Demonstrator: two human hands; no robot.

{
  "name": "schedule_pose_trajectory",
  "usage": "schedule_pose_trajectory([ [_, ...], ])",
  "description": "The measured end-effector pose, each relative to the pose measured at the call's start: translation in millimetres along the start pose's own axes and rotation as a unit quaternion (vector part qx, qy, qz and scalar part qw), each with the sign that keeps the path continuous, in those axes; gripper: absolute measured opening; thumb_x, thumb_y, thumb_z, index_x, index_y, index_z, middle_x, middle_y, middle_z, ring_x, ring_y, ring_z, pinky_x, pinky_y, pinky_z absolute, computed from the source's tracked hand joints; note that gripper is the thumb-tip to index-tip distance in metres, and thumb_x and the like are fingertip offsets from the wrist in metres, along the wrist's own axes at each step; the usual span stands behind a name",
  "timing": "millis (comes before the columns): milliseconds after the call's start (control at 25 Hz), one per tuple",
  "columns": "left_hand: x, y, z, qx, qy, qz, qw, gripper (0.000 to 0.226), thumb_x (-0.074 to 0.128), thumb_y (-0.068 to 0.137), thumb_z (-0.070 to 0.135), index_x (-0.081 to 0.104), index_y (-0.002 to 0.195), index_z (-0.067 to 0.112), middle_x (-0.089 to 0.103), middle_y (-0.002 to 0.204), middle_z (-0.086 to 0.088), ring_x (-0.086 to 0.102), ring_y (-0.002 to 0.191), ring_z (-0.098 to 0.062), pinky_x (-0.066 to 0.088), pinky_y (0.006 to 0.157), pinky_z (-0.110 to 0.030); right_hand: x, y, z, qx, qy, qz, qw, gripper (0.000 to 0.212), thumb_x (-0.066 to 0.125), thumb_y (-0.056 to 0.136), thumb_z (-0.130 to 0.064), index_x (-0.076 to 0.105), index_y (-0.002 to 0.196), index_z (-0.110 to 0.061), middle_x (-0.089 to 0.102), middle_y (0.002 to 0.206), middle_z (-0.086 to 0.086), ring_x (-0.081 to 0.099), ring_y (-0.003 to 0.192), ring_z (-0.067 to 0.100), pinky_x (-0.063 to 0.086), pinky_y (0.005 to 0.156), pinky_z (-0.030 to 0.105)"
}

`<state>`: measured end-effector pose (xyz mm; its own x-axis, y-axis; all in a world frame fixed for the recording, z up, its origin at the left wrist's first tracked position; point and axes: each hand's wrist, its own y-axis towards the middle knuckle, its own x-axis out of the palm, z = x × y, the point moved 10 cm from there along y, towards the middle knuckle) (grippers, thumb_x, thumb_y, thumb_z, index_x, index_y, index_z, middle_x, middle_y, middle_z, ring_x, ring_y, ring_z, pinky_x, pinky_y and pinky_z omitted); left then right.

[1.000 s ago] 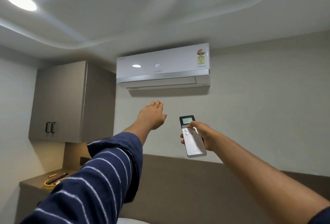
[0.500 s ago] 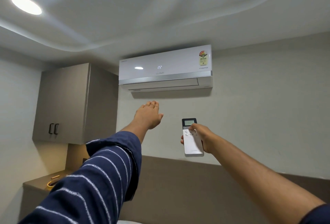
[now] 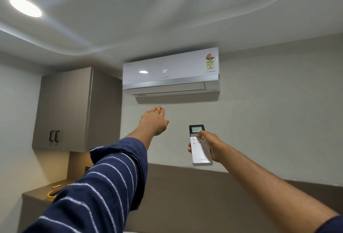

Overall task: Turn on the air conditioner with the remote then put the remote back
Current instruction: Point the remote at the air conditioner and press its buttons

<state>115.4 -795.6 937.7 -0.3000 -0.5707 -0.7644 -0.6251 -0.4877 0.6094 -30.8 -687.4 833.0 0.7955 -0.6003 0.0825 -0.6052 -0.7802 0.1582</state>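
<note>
A white wall-mounted air conditioner [image 3: 170,72] hangs high on the wall, its front display reading 25 and its bottom flap slightly open. My right hand [image 3: 209,144] holds a white remote [image 3: 200,149] upright and pointed at the unit, thumb on the buttons below its small lit screen. My left hand [image 3: 154,119] is stretched out flat, palm down, fingers together, just under the unit's left part, holding nothing. A blue striped sleeve covers my left arm.
A grey wall cabinet [image 3: 74,110] with two dark handles hangs left of the unit. Below it a counter [image 3: 39,194] carries a yellow ring-shaped item and a small stick. A brown padded panel [image 3: 176,195] lines the lower wall. A round ceiling light [image 3: 25,7] glows.
Both arms have stayed extended; the view has shifted slightly so the unit and hands sit a little lower and to the right. My right thumb stays on the remote's buttons.
</note>
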Motion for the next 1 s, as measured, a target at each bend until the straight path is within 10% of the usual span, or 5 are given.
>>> schedule_pose_trajectory([
  [1000,9.1,-2.9,-6.2,-0.015,0.001,-0.018,1.000,0.066,0.024,0.102,0.039,0.006,0.155,0.005,0.007,0.164,-0.010,0.009,0.152,-0.024,0.015,0.122,-0.038,0.8,-0.1,9.7,0.011,0.010,-0.022,1.000,0.014,0.042,0.085,-0.008,0.054,0.089,-0.002,0.066,0.071,0.021,0.066,0.050,0.031,0.055,0.056,0.030],
])
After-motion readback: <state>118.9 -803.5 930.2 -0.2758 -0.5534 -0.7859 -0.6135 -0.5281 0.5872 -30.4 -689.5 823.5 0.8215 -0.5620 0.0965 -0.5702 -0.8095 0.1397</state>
